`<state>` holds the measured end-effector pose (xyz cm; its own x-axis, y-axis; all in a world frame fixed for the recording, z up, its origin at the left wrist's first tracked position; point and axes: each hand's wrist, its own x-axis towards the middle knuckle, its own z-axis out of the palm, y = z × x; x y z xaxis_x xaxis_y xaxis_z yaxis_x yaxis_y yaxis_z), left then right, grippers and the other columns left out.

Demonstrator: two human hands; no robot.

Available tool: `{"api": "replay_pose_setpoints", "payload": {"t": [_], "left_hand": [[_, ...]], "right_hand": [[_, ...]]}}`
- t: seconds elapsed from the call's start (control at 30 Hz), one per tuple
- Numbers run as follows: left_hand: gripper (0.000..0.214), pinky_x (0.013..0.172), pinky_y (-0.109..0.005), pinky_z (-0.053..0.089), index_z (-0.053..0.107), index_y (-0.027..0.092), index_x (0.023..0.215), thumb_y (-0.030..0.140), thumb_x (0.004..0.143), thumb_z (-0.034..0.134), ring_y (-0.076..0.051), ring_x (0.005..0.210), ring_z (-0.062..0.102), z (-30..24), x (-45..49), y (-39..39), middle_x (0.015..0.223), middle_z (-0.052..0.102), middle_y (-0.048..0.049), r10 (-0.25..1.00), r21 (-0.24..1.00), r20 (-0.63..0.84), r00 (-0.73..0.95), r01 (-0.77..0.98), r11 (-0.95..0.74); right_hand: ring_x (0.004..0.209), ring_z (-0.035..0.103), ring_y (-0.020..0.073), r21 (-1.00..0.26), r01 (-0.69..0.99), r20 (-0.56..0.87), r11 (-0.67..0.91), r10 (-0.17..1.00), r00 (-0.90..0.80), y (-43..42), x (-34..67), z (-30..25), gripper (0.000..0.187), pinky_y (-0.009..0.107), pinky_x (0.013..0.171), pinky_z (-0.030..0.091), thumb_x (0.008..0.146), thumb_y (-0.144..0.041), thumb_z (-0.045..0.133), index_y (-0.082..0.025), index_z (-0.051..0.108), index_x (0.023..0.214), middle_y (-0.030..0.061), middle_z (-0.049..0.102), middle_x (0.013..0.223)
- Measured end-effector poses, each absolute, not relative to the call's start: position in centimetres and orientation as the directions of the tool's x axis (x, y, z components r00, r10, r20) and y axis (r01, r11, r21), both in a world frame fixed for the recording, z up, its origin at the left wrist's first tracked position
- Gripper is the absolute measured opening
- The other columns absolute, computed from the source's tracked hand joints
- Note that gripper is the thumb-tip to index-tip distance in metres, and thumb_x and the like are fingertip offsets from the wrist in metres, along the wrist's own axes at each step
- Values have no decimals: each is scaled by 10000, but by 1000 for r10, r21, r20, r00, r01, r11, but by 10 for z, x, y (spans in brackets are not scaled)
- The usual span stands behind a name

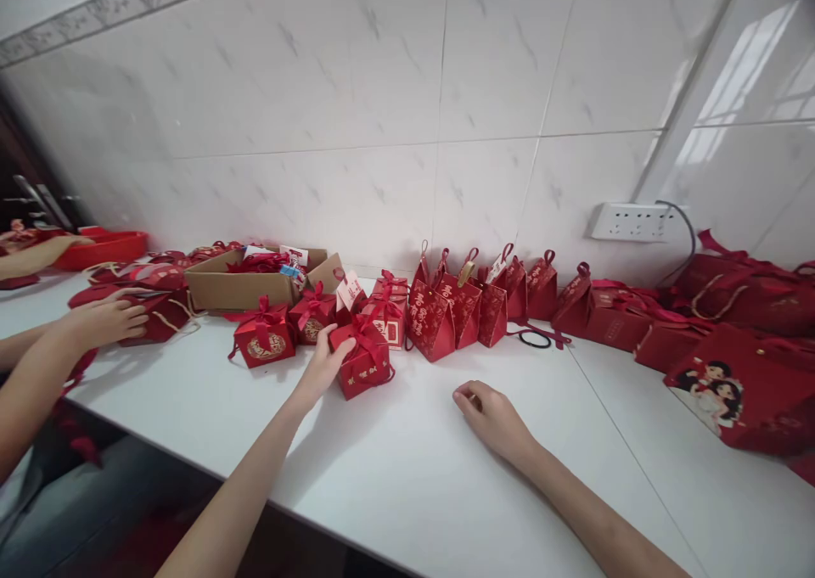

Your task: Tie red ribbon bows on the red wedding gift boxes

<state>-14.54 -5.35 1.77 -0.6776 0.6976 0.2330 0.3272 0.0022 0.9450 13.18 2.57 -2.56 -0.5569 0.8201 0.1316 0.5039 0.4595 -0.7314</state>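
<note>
My left hand [324, 364] is closed on the left side of a small red gift box [364, 373], thumb on top by its ribbon bow. The box stands on the white table and has gold lettering on its front. My right hand [487, 410] rests on the tabletop to the right, fingers curled in and nothing visible in them. Behind the held box is another red box with a gold-framed label [395, 332]. Two more ribboned boxes, one with a round gold emblem [266, 345], stand to the left. Triangular red boxes with loops [433, 319] line the wall.
A cardboard box [233, 291] of red ribbons and packets stands back left. At the left, a co-worker's hands [108, 317] are at a red bag; another person's arm reaches a red basin [108, 247]. Red bags [751, 391] crowd the right. A black ring [533, 339] lies near the wall.
</note>
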Motion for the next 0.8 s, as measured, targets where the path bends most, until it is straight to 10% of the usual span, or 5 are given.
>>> {"api": "replay_pose_setpoints", "payload": {"t": [0.23,0.4,0.8], "left_hand": [[505,853,-336,489,374,245,1250,396,800,544,-209,1022,585,6,-51,-43,1170,573,-68,963,912,234,-134,373,-170],[502,966,-361,433,407,197,1228,282,763,576,-223,1097,546,11,-11,-2,1253,522,-95,897,775,409,169,455,-439],[534,1135,-409,229,270,256,1393,367,895,428,-220,1360,282,-9,-17,6,1471,318,-65,839,715,527,137,462,-524]], "right_hand": [[1063,558,239,-988,46,109,147,876,-470,29,158,-16,443,372,807,500,856,-557,423,-245,519,1156,91,547,1231],[1178,491,238,-945,-115,327,307,877,-351,40,170,-10,469,406,945,441,835,-526,495,-247,452,1210,87,520,1267],[1059,559,204,-881,-28,464,472,853,-237,41,169,-10,189,346,773,532,834,-405,522,-233,452,873,89,527,1205]]}}
